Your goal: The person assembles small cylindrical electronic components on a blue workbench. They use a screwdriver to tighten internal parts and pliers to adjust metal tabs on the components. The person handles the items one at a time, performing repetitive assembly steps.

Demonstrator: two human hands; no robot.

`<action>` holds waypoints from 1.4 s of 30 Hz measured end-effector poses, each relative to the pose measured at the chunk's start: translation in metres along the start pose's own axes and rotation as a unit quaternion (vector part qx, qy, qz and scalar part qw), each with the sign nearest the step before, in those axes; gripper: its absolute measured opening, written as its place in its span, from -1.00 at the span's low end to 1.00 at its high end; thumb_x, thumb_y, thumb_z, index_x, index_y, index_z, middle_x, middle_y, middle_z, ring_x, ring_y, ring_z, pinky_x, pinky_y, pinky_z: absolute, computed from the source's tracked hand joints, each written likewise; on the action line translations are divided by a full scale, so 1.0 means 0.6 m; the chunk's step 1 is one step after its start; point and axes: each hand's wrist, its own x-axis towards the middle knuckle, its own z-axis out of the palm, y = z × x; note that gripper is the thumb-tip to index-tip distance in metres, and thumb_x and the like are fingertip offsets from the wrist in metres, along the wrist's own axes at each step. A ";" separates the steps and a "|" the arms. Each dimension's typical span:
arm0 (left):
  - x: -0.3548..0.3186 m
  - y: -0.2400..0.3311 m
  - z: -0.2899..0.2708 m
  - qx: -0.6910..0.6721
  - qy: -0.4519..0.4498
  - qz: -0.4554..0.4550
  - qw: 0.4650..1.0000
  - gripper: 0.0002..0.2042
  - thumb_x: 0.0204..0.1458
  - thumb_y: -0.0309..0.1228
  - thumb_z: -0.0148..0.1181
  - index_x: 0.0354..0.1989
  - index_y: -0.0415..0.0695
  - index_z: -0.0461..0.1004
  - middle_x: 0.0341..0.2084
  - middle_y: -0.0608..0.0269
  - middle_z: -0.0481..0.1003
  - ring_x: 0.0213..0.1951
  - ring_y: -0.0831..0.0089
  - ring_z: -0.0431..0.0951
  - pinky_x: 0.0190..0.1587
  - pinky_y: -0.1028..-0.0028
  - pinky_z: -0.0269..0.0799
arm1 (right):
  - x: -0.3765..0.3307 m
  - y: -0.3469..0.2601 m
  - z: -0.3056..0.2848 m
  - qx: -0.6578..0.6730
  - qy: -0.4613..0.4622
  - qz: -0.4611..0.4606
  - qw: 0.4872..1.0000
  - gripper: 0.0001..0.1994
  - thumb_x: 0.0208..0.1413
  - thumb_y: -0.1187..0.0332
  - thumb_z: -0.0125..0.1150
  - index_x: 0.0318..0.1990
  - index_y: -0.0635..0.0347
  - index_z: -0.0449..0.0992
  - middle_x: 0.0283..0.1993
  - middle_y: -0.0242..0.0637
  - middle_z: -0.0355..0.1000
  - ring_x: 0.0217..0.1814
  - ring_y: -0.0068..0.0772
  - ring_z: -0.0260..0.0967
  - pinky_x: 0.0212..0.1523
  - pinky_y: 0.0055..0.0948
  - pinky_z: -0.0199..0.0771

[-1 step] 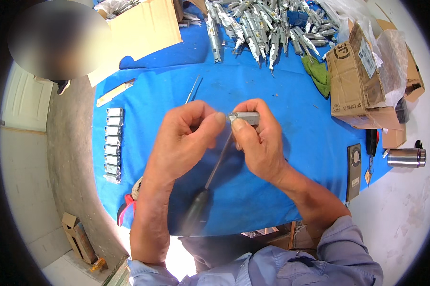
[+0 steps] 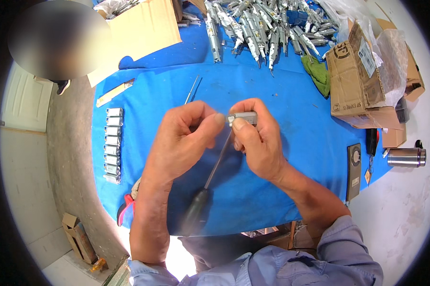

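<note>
My two hands meet above the middle of the blue-covered table (image 2: 296, 190). My right hand (image 2: 260, 145) pinches a small grey metal block (image 2: 246, 117) between thumb and fingers. The thumb and fingertips of my left hand (image 2: 179, 143) press on the block's left end. Beneath the hands a screwdriver (image 2: 208, 183) with a dark handle lies slanted, its shaft running up toward the block; whether a hand grips it I cannot tell. A thin metal rod (image 2: 192, 89) lies on the cloth just beyond my left hand.
A row of several similar small blocks (image 2: 113, 145) lines the table's left side. A pile of metal parts (image 2: 262, 28) fills the far edge, beside a green cloth (image 2: 317, 74) and cardboard boxes (image 2: 358, 81). Red-handled pliers (image 2: 127, 209), a dark flat device (image 2: 353, 169) and a steel flask (image 2: 405, 156) lie nearby.
</note>
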 end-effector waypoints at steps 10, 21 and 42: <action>0.000 -0.008 -0.014 0.056 -0.007 0.066 0.996 -0.80 0.31 -0.30 0.30 -0.25 -0.18 0.61 -0.54 0.45 0.51 -0.53 0.75 0.33 -0.52 0.65 0.19 | 0.012 -0.002 -0.019 0.054 -0.091 0.018 0.994 -0.77 0.43 0.32 0.01 0.01 0.31 0.47 -0.46 -0.45 0.37 -0.46 -0.71 0.27 -0.46 -0.59 0.30; 0.002 -0.010 -0.011 0.040 -0.002 0.090 0.995 -0.81 0.32 -0.31 0.30 -0.21 -0.20 0.61 -0.50 0.42 0.55 -0.51 0.74 0.40 -0.49 0.66 0.28 | 0.011 0.006 -0.021 0.049 -0.089 0.005 0.995 -0.77 0.46 0.30 0.03 0.04 0.29 0.47 -0.40 -0.40 0.45 -0.44 -0.71 0.34 -0.48 -0.63 0.34; 0.004 0.010 -0.004 0.040 0.203 0.131 0.969 -0.94 0.21 -0.53 0.34 -0.31 -0.23 0.62 -0.50 0.51 0.52 -0.46 0.81 0.41 -0.42 0.70 0.28 | 0.015 0.016 -0.016 -0.148 0.083 -0.179 0.969 -0.82 0.36 0.48 0.18 0.05 0.30 0.47 -0.28 -0.18 0.53 -0.41 -0.48 0.48 -0.45 -0.43 0.47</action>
